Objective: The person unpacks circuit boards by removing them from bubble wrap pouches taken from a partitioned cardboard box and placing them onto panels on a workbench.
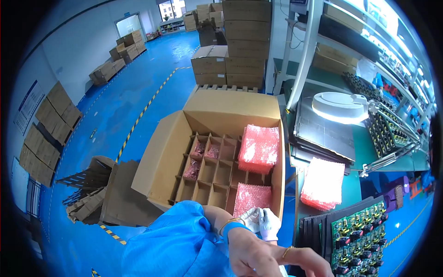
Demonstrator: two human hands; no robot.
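Blue floor (138,92) is lying behind a box (161,161). Lower centre, a glove (270,221) is seemingly being pulled onto the left hand (257,218); its finger spread cannot be told. The right hand (265,258) is curled on the glove, and a steady pull is being needed.

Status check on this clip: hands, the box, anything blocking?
Left hand, white-gloved, at the box near edge, by a pink wrap. Right hand bare, touching the left wrist. Nothing blocking.
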